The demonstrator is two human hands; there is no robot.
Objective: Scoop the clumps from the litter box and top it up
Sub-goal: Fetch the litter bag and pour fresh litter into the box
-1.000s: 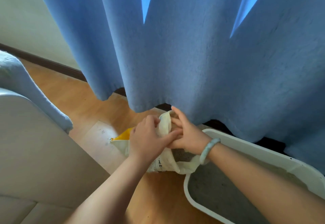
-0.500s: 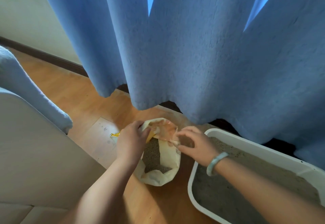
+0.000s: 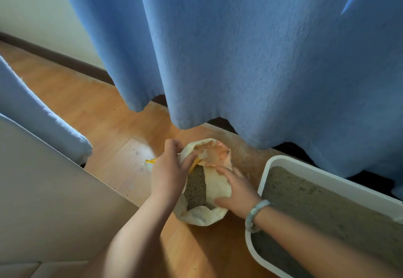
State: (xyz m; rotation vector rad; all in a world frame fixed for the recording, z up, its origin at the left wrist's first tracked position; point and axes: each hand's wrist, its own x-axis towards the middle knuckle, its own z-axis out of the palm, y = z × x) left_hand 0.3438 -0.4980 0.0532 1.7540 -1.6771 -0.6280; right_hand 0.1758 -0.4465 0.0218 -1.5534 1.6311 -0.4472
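A cream litter bag (image 3: 216, 187) stands open on the wooden floor, with grey granules showing inside its mouth. My left hand (image 3: 170, 173) grips the bag's left rim, thumb over the edge. My right hand (image 3: 236, 190), a pale green bangle on its wrist, holds the bag's right side with fingers spread along it. Right of the bag sits a white litter box (image 3: 265, 173) filled with grey litter (image 3: 327, 210). No scoop is in view.
A blue curtain (image 3: 250, 59) hangs just behind the bag and the box, its hem near the floor. A beige furniture panel (image 3: 50, 201) stands at the left. A small yellow torn strip (image 3: 149, 161) lies on the floor left of the bag.
The bag's mouth, held nearly closed a second ago, has been spread wide. My hands have moved apart to its two sides, and the camera has tipped further down.
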